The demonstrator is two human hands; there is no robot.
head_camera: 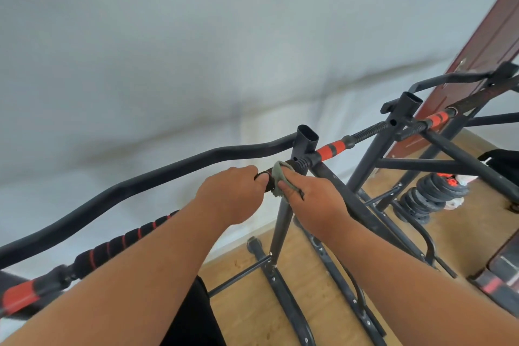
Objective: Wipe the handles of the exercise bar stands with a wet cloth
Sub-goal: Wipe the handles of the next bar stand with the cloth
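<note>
At the near stand's upright, the handle (pixel 266 177) is gripped by the left hand (pixel 233 194) while the cloth (pixel 278 178) is pressed on by the right hand (pixel 314 199); wiping along it is likely called for next.

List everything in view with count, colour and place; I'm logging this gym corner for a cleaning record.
cloth: one, grey-green, wrapped on the bar end beside the near upright
exercise bar stands: two, black, near and far
foam grips: several, orange and black, along the bars
weight plates: one stack, black, floor right
door: one, red-brown, right
left hand: gripping the bar end
right hand: pressing the cloth
</note>
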